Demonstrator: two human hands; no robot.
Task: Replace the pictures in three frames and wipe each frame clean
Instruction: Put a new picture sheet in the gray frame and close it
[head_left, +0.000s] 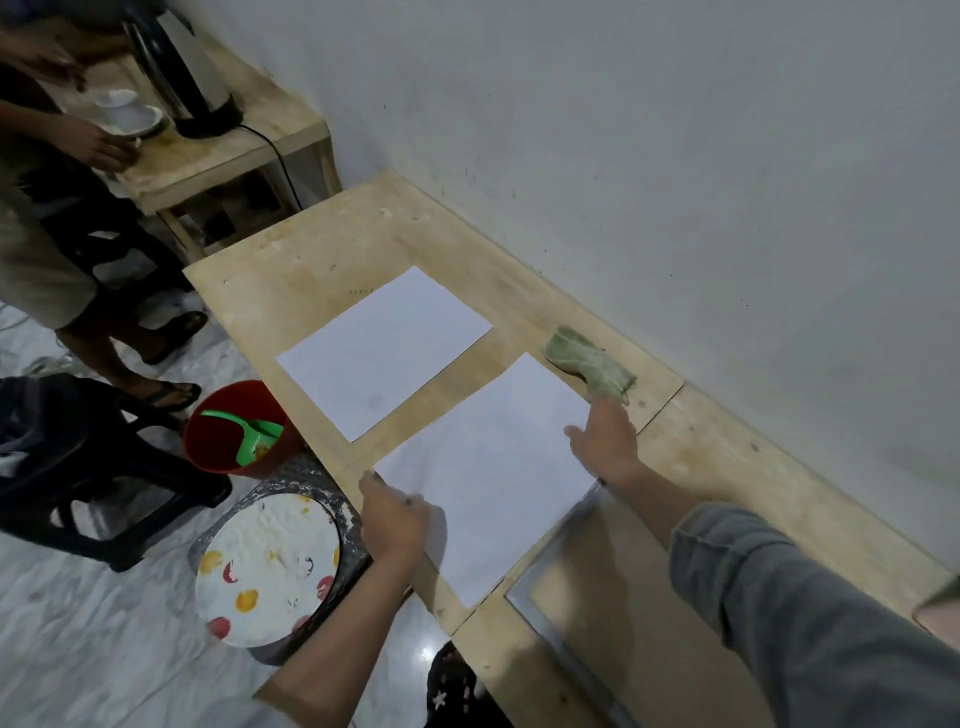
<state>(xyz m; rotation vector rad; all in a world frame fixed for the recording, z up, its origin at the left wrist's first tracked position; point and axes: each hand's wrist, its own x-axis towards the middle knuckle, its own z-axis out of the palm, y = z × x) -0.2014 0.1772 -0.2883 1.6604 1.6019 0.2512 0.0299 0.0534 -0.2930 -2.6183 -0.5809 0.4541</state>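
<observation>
Both hands pinch 1 white sheet (488, 473): left hand (392, 519) at its near corner, right hand (605, 441) at its far edge, beside the green cloth (589, 361).

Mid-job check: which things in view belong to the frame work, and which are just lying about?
Job:
near white sheet, under both hands
far white sheet
frame
green cloth

Lying about:
red bucket with green scoop
spotted plate
kettle

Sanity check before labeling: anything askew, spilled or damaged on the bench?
Nothing spilled or broken. Only oddity: the near sheet, held by both hands, overhangs the frame, not seated. The cloth lies crumpled by the wall.
</observation>
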